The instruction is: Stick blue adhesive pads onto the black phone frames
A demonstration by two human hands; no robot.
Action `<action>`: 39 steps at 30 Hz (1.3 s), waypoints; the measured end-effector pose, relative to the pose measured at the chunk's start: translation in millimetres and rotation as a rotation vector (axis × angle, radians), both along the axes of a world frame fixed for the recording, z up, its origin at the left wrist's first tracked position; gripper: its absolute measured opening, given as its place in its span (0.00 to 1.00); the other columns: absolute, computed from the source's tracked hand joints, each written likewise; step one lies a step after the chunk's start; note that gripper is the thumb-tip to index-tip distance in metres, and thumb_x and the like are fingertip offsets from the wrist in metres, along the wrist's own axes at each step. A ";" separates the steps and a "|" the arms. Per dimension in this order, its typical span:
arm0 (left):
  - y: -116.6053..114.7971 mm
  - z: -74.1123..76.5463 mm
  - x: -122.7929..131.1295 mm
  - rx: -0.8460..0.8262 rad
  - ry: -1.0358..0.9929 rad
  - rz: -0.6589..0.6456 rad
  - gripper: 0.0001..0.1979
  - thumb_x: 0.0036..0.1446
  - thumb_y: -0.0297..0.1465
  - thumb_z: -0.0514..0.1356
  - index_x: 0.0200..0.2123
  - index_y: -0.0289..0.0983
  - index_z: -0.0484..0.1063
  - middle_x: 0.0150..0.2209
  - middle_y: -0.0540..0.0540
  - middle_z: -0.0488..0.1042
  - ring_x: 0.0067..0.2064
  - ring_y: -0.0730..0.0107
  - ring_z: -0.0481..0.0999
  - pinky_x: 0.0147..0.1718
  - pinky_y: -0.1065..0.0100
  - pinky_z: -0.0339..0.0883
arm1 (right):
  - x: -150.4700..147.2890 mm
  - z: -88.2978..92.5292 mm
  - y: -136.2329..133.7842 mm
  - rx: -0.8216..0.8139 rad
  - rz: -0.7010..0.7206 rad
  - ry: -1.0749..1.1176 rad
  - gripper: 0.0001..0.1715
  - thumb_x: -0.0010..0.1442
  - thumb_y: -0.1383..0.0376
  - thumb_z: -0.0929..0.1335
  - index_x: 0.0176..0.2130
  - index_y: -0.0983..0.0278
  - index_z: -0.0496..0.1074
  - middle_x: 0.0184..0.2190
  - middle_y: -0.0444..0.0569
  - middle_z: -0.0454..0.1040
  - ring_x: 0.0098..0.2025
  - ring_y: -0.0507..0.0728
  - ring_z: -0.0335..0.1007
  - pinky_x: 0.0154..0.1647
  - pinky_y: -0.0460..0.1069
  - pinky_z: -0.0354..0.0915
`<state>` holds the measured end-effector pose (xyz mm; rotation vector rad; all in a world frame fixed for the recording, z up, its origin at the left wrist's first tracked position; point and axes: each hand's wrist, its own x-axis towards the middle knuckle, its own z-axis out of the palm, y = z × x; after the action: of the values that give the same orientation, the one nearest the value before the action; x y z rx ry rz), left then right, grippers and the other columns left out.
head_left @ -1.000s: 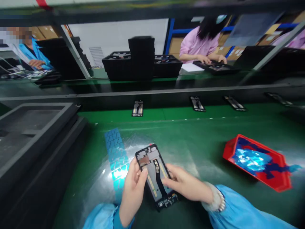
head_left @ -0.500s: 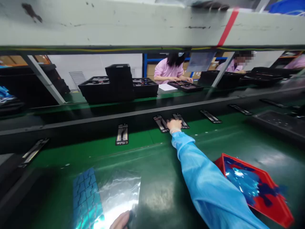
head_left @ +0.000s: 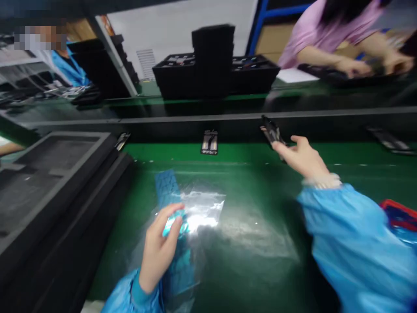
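head | right hand: fingers holding phone by near end, likely to spare its flat face | left hand: fingers loosely parted, over blue sheet

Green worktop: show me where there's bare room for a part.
The widest bare patch of the green worktop lies between the clear film and the right sleeve. Behind, on the strip, a smaller gap separates the middle phone panel from those at the right hand. Left is crowded: black trays, then the blue sheet with the left hand over it.
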<state>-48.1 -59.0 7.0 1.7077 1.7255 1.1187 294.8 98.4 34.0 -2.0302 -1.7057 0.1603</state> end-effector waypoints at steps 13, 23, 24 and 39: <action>-0.2 -34.2 -33.4 -0.178 0.658 -0.414 0.37 0.51 0.47 0.59 0.59 0.35 0.58 0.62 0.38 0.58 0.64 0.50 0.52 0.59 0.52 0.52 | -83.6 -59.3 -198.6 0.164 0.435 -0.304 0.32 0.60 0.48 0.60 0.52 0.70 0.61 0.44 0.61 0.69 0.43 0.64 0.67 0.41 0.57 0.66; 0.9 -33.2 -28.4 -0.126 0.507 -0.294 0.18 0.51 0.34 0.63 0.47 0.40 0.72 0.50 0.43 0.74 0.57 0.55 0.66 0.54 0.52 0.58 | -190.6 -54.2 -145.2 0.159 0.812 0.031 0.10 0.61 0.64 0.63 0.40 0.64 0.70 0.36 0.53 0.70 0.40 0.59 0.64 0.40 0.55 0.65; 0.8 -33.5 -28.4 -0.121 0.506 -0.292 0.17 0.51 0.33 0.63 0.46 0.40 0.72 0.50 0.44 0.74 0.56 0.55 0.67 0.53 0.52 0.58 | -195.6 -56.6 -141.9 0.138 0.813 0.045 0.09 0.60 0.64 0.64 0.39 0.65 0.71 0.36 0.53 0.70 0.40 0.59 0.63 0.40 0.55 0.65; 0.9 -27.7 -28.5 -0.081 0.512 -0.364 0.35 0.49 0.41 0.63 0.58 0.37 0.59 0.60 0.40 0.62 0.63 0.55 0.56 0.61 0.50 0.45 | -189.5 -52.5 -140.7 0.138 0.657 0.539 0.05 0.57 0.69 0.66 0.30 0.62 0.70 0.32 0.47 0.70 0.41 0.57 0.63 0.45 0.54 0.60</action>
<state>-76.5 -58.2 -20.7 2.2745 1.6002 0.4688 105.3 -42.3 -18.5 -1.1175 -1.8707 0.7090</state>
